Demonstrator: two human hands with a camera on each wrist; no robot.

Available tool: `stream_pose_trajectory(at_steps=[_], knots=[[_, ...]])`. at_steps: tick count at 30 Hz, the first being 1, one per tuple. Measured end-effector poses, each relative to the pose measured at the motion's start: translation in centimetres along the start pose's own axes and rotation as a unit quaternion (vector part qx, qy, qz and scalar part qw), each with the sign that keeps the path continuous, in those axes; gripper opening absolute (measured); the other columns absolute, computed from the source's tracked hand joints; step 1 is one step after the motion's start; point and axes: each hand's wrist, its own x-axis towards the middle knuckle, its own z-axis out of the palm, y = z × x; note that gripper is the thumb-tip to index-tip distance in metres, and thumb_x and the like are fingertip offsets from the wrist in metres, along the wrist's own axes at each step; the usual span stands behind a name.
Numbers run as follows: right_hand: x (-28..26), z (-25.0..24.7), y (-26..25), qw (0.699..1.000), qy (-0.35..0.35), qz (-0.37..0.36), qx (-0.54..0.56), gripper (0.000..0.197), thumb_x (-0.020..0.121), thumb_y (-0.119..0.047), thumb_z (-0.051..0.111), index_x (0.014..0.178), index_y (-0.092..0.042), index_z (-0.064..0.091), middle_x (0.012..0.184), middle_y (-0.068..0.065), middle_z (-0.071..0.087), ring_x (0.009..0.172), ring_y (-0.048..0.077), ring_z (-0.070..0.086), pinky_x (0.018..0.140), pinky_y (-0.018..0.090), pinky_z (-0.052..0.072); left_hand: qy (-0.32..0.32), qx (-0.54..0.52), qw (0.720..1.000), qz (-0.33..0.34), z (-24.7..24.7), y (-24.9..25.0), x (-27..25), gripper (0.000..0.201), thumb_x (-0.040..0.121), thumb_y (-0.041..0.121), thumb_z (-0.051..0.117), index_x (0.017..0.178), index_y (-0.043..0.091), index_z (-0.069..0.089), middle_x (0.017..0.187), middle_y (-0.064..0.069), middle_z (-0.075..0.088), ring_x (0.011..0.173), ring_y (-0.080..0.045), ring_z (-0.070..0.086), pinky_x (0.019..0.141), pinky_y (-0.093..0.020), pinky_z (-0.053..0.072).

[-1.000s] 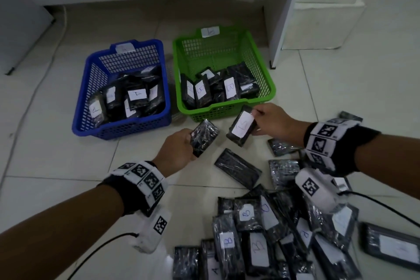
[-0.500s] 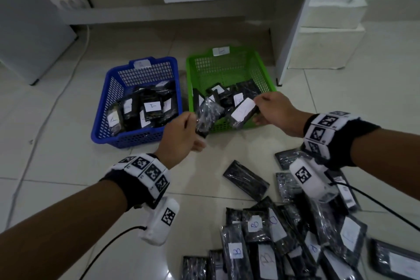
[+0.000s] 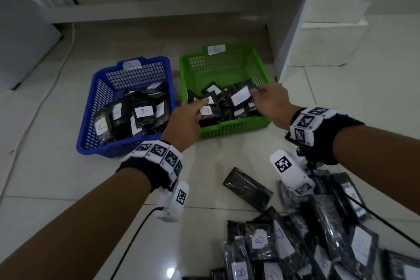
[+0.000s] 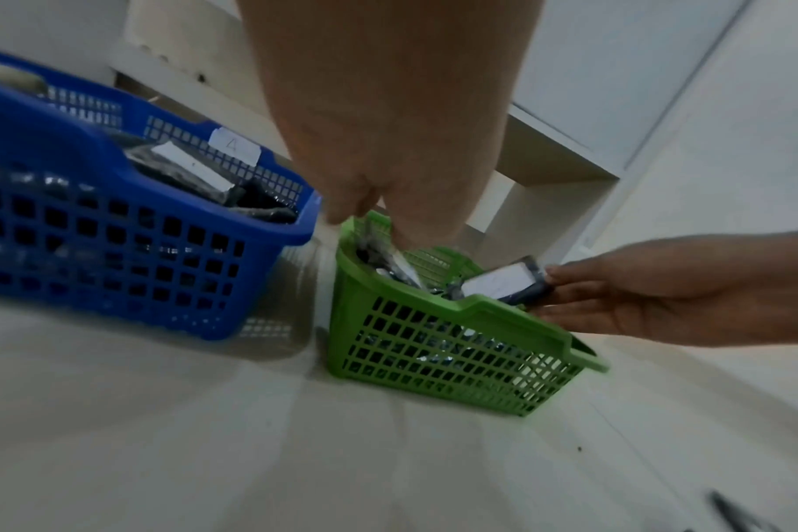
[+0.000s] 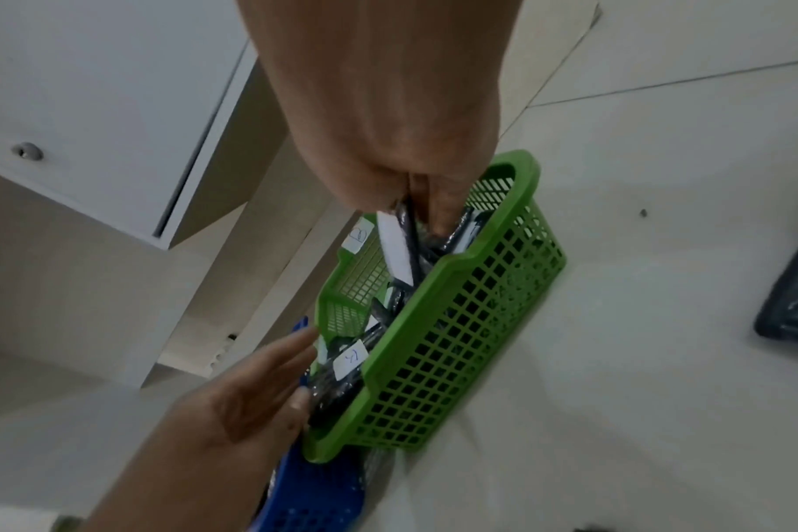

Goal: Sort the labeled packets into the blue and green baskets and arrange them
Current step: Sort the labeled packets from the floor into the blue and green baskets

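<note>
The green basket [image 3: 227, 129] and the blue basket [image 3: 118, 145] stand side by side on the tiled floor, both holding several black packets with white labels. My left hand [image 3: 196, 109] reaches over the green basket's near left corner and pinches a packet labelled B [image 3: 206, 116] that stands inside it. My right hand [image 3: 255, 93] pinches the edge of another labelled packet [image 3: 239, 96] above the middle of the green basket. In the right wrist view this packet [image 5: 397, 248] hangs edge-on from the fingers, over the green basket [image 5: 456, 342].
A heap of unsorted packets [image 3: 295, 245] lies on the floor at the lower right, and one packet [image 3: 247, 188] lies apart in front of it. A white desk leg [image 3: 293, 41] stands just right of the green basket. A cable [image 3: 45, 98] runs along the left floor.
Both hands moved forward from the floor in front of the baskets to over the green basket, each carrying its packet. The left packet now stands inside the basket.
</note>
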Motion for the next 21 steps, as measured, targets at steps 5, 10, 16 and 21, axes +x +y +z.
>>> stream_pose_trajectory(at_steps=[5,10,16,21], knots=[[-1.8,-1.0,1.8,0.98,0.01,-0.164,-0.115,0.012,0.082,-0.012,0.064,0.078,-0.001,0.061,0.079,0.014,0.064,0.077,0.032,0.06,0.063,0.034,0.047,0.071,0.151,0.981,0.097,-2.5,1.2,-1.8,0.023,0.093,0.033,0.053,0.106,0.031,0.071,0.086,0.009,0.072,0.085,-0.02,0.061,0.07,-0.04,0.053],[-4.3,-2.2,3.4,0.959,-0.064,-0.233,-0.147,0.013,0.075,-0.004,0.068,0.086,-0.009,0.075,0.088,0.009,0.072,0.085,0.026,0.065,0.079,0.037,0.053,-0.148,0.203,0.909,0.333,0.6,3.1,-5.2,0.025,0.092,0.026,0.06,0.117,0.026,0.067,0.103,0.004,0.07,0.094,-0.021,0.057,0.061,-0.036,0.053],[-6.5,-3.4,5.7,0.932,-0.195,-0.21,-0.22,0.012,0.07,-0.004,0.077,0.08,-0.01,0.077,0.083,0.001,0.072,0.074,0.009,0.06,0.071,0.022,0.045,-0.338,0.303,0.861,0.23,6.1,4.6,-9.0,0.079,0.098,0.047,0.056,0.16,0.031,0.01,0.164,0.002,0.024,0.133,-0.026,0.043,0.097,-0.042,0.042],[-7.7,-4.0,7.7,0.902,-0.294,-0.153,-0.277,0.015,0.063,-0.004,0.082,0.074,-0.013,0.074,0.061,-0.015,0.059,0.055,-0.001,0.052,0.057,0.014,0.043,-0.278,0.3,0.885,0.224,6.1,4.4,-10.0,0.051,0.1,0.029,0.049,0.149,0.027,0.034,0.136,0.0,0.053,0.11,-0.025,0.057,0.086,-0.04,0.041]])
